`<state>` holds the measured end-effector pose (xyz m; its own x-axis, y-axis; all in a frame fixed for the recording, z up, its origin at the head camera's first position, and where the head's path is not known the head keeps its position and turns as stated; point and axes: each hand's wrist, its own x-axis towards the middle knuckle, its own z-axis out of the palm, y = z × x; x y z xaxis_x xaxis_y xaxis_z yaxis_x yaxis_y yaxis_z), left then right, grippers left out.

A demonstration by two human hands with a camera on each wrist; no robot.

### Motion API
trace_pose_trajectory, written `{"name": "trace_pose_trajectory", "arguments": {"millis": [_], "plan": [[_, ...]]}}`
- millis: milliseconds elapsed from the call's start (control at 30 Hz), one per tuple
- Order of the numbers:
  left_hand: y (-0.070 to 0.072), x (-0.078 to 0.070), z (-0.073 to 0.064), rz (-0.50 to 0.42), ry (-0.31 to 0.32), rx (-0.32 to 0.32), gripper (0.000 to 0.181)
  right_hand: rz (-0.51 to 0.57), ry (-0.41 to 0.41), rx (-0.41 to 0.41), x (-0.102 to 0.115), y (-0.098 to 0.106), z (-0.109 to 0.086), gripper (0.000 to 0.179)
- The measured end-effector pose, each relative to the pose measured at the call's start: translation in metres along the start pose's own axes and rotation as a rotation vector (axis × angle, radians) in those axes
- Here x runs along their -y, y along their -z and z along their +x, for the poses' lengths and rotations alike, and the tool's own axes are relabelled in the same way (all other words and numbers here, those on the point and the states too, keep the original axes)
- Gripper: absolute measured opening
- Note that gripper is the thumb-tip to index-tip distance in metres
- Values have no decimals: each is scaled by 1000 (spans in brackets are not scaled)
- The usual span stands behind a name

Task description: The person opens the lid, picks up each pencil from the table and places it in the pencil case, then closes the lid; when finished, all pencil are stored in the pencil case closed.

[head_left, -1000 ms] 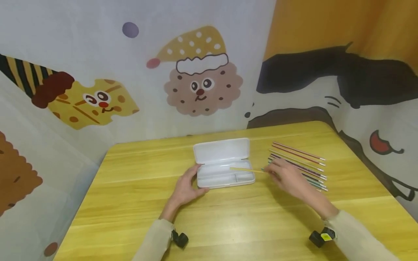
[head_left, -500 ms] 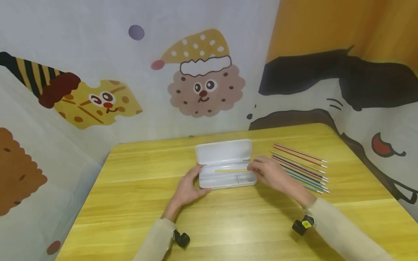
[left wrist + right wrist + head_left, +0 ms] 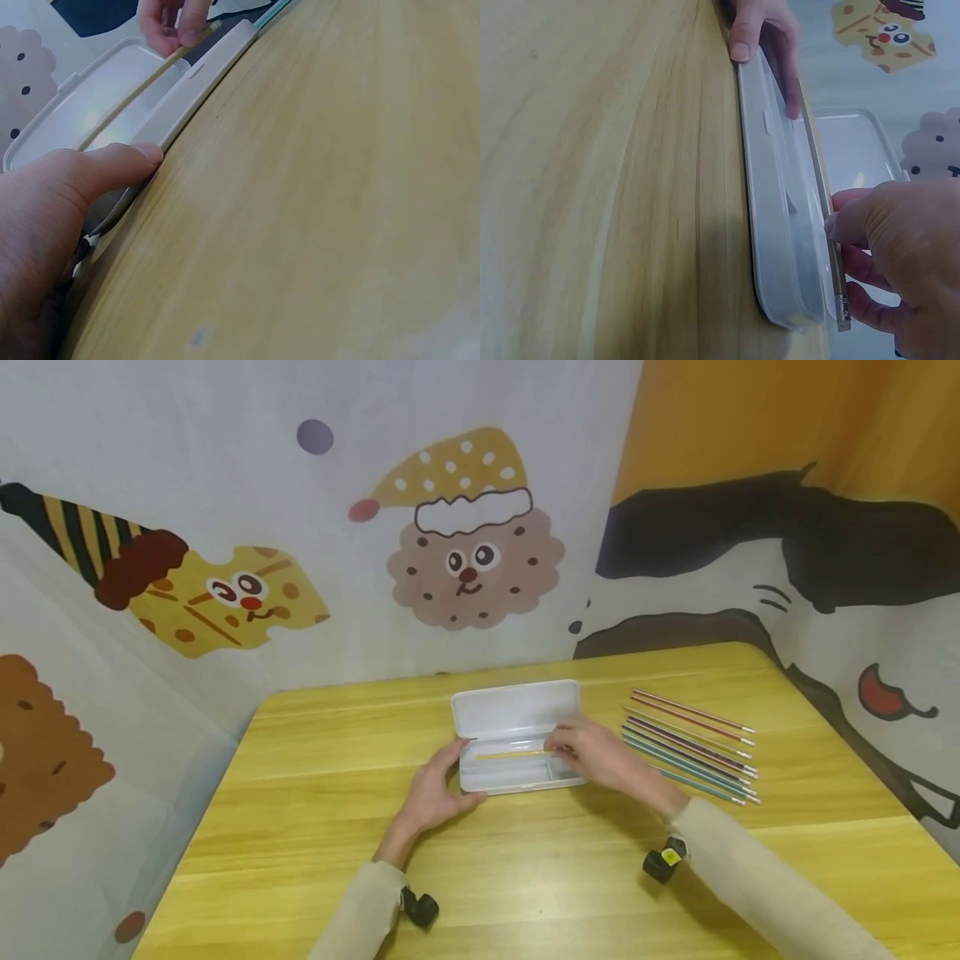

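The fingers (image 3: 865, 266) of the right hand (image 3: 592, 752) were closed to little more than a pencil's thickness, pinching a yellow pencil (image 3: 510, 755) near its eraser end. That pencil lay lengthwise over the rear part of a white pencil case (image 3: 498, 768); whether it touched the bottom, I could not tell. The step in hand looked like laying this pencil inside the case, and the next move seemed to call for lowering it flat and loosening the pinch without knocking it askew. The left hand (image 3: 431, 789) gripped the opposite end of the case, thumb at the front edge and forefinger towards the back, spread wide apart across it, apparently to steady it. Behind, the case's lid (image 3: 517, 710) stood raised on its hinge. Farther right on the worktop (image 3: 525, 877) lay a loose row of other pencils (image 3: 693, 746), slanting, eraser ends nearer the person. Beyond stood a cartoon-printed backdrop (image 3: 345, 618).
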<state>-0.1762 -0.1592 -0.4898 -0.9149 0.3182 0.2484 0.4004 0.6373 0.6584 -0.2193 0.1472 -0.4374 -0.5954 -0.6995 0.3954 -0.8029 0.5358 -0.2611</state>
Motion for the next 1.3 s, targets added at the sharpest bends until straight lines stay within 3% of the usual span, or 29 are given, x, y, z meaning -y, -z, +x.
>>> {"name": "trace_pose_trajectory", "arguments": {"millis": [167, 867, 1133, 1300], "plan": [[0, 1, 0, -12, -5, 5, 91, 22, 19, 46, 0, -5, 6, 20], [-1, 1, 1, 10, 1, 3, 89, 157, 17, 94, -6, -14, 17, 20], [-2, 2, 0, 7, -9, -5, 89, 183, -54, 124, -3, -11, 16, 18], [-1, 1, 1, -2, -10, 1, 89, 213, -128, 53, -6, -1, 7, 16]]}}
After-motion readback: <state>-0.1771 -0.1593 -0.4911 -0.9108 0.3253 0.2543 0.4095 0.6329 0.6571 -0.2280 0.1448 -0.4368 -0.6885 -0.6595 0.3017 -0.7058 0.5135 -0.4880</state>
